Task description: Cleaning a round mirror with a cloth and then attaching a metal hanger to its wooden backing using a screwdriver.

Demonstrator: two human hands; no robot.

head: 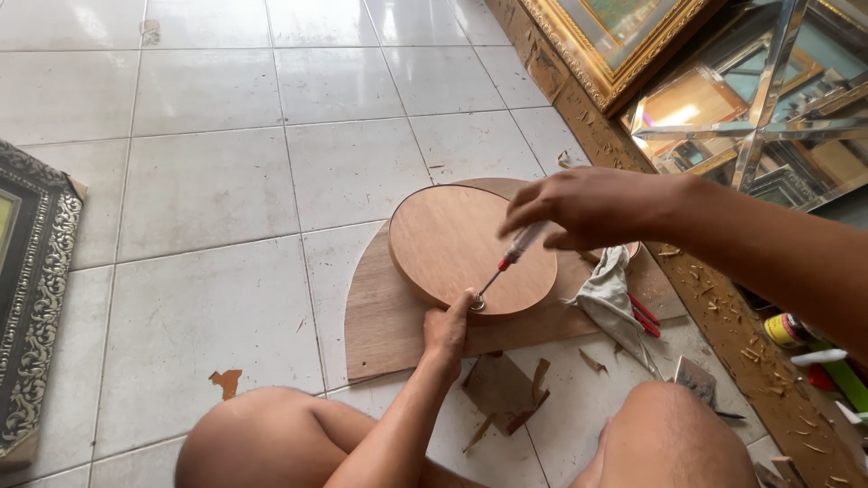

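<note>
My right hand [588, 210] has its fingers closed around the clear handle of a screwdriver [511, 260], whose tip slants down to a small metal ring [476, 303] at the near edge of the oval wooden plaque [461, 246]. My left hand [448, 327] pinches that ring with fingers narrow, pressed against the plaque's rim. The plaque lies on a larger half-round plywood sheet [384, 321] on the tiled floor [208, 190], with a grey rag [610, 294] just beside it.
</note>
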